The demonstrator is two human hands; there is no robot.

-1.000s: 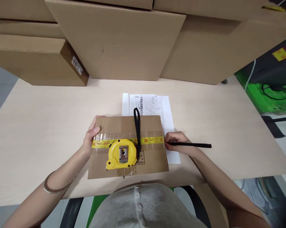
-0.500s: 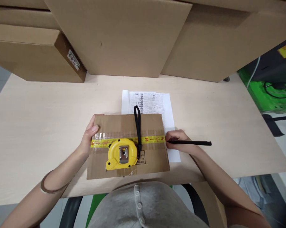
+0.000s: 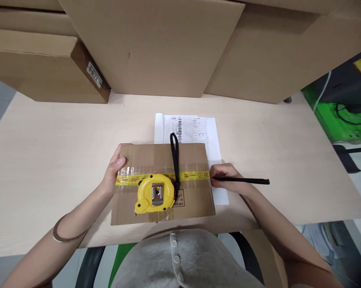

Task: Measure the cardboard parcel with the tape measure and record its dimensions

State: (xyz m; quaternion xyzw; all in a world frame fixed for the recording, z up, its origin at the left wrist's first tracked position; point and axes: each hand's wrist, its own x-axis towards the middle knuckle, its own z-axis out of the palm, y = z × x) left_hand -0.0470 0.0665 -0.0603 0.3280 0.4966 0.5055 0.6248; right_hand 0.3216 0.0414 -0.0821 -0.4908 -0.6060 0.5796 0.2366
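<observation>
A small cardboard box [image 3: 192, 204] sealed with yellow printed tape lies on the light wooden table [image 3: 48, 152] right in front of me. A yellow tape measure [image 3: 154, 193] with a black wrist strap [image 3: 175, 160] rests on top of it. My left hand [image 3: 112, 172] grips the box's left edge, thumb on the lid. My right hand [image 3: 225, 178] presses against the box's right side and is closed around a black pen [image 3: 246, 181] pointing right. A white printed sheet [image 3: 198, 132] with handwriting lies under and behind the box.
Large cardboard cartons [image 3: 156, 44] are stacked along the table's far edge, one with a white label [image 3: 93, 75] at the left. A green surface with a black cable [image 3: 345, 116] sits to the right of the table. I wear a bracelet [image 3: 63, 236] on my left wrist.
Hardly anything differs; the view has shifted slightly and both hands stay on the box's sides, the pen still in my right hand.
</observation>
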